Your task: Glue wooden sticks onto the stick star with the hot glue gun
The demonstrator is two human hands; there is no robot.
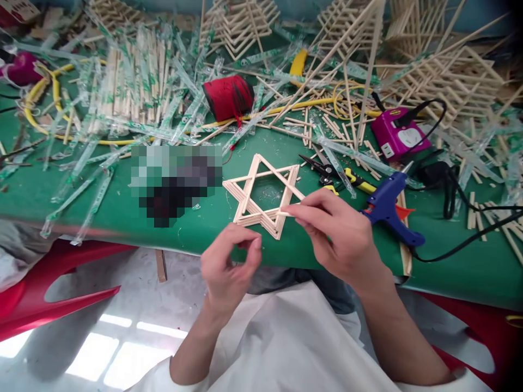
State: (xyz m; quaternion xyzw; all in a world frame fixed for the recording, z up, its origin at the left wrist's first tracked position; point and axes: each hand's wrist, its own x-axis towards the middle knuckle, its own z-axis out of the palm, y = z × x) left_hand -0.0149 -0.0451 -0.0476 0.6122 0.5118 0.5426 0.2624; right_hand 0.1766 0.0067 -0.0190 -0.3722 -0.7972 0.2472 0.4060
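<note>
The right hand pinches a stick narrowly between thumb and fingers, its tip over the right side of the star. The left hand curls, thumb and index tips together, nothing visible between them, just beside the star's lower left. The star lies flat near the tabletop's front edge, green surface showing between it and that edge. Right of it are pliers, then the glue gun, close to the front edge. Clear sleeves holding chopsticks crowd the back left; the spool sits beside them, lattices along the back edge.
</note>
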